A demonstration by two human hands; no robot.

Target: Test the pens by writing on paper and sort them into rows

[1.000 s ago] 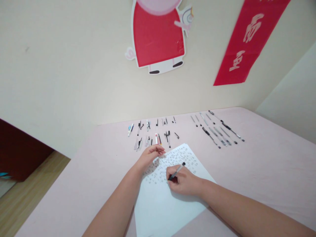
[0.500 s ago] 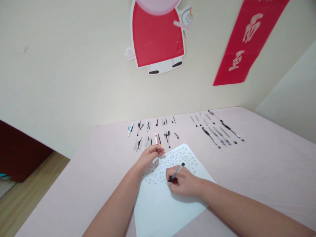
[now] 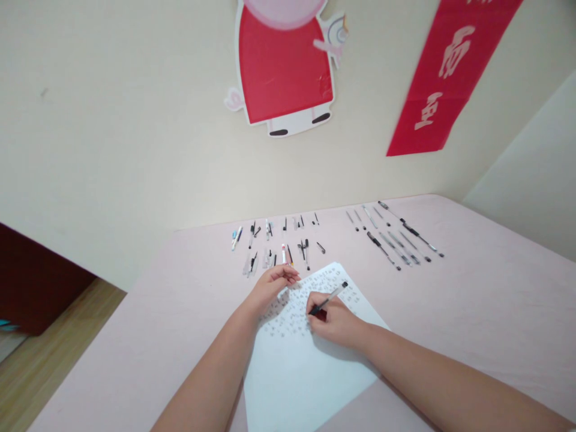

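A white sheet of paper (image 3: pixel 301 366) lies on the pink table (image 3: pixel 472 312), its upper half covered in small pen marks. My right hand (image 3: pixel 335 321) is closed on a black pen (image 3: pixel 330 297), whose tip rests on the paper among the marks. My left hand (image 3: pixel 271 285) lies flat on the sheet's upper left corner, fingers stretched out, holding nothing.
Behind the paper lie several pen caps and small pen parts (image 3: pixel 274 243) in rows. Several whole pens (image 3: pixel 396 237) lie side by side at the back right. A cartoon cut-out (image 3: pixel 283 66) and a red banner (image 3: pixel 445 72) hang on the wall. Wood floor (image 3: pixel 49 366) shows at left.
My right hand has shifted up the sheet and the pen has tilted lower, its rear end pointing more to the right. My left hand has stayed in place.
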